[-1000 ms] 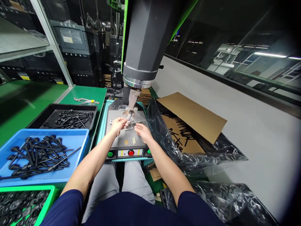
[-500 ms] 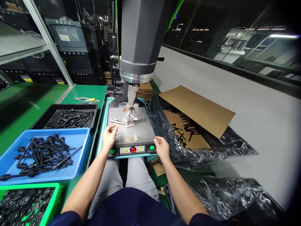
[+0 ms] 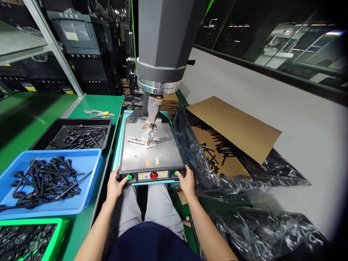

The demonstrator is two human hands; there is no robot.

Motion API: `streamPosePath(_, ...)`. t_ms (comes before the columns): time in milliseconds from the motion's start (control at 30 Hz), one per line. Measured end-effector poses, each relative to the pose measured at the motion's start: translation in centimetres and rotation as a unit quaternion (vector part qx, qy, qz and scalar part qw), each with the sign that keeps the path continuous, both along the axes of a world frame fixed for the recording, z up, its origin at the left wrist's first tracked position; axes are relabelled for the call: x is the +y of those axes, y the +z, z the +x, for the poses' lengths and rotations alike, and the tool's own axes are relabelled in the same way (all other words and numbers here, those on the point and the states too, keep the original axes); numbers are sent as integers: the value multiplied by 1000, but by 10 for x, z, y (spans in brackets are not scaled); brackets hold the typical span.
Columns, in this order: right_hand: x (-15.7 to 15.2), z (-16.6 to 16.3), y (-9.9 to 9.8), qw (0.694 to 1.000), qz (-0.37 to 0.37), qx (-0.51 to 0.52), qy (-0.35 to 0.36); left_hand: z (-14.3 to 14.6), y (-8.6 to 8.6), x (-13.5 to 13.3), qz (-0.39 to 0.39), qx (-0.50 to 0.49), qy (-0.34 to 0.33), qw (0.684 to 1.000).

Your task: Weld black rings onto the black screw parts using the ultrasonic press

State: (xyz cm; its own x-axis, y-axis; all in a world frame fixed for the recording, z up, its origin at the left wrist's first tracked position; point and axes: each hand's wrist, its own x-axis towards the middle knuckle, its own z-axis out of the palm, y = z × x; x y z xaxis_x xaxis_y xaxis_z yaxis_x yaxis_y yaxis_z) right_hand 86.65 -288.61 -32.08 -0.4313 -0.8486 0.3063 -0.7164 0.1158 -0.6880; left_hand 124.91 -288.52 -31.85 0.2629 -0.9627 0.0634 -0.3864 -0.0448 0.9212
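My left hand grips the front left corner of the machine base, its thumb on the left green button. At the opposite corner my right hand holds on in the same way, thumb on the right green button. Between them on the front panel is a red button. On the metal plate, a fixture wrapped in clear film holds a small dark part directly under the tapered metal tip of the press head. Whether tip and part touch, I cannot tell.
To the left stand a blue tray of black screw-like parts, a black tray of similar ones, and a green bin of black round pieces. Pliers lie behind. At right, a plastic-lined box holds black parts under cardboard.
Both hands have come down and outward from above the plate's front edge to the base's corners. Their thumbs now rest on the green buttons.
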Motion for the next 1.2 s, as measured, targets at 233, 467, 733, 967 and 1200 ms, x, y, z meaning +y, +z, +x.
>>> streamPosePath(233,2,4,-13,1000,-25,10,-4,-2,-5,1,0,19,19,1000)
streamPosePath(467,6,3,-22,1000,-22,-17,9,-8,18,3,8,19,102,995)
streamPosePath(733,8,3,-23,999,-26,-37,8,-30,79,-24,-116,56,85,988)
streamPosePath(967,8,2,2,997,-34,-75,-16,-57,125,-89,-75,217,4,973)
streamPosePath(1200,-6,49,67,984,-53,-154,76,-85,153,-131,65,336,-80,936)
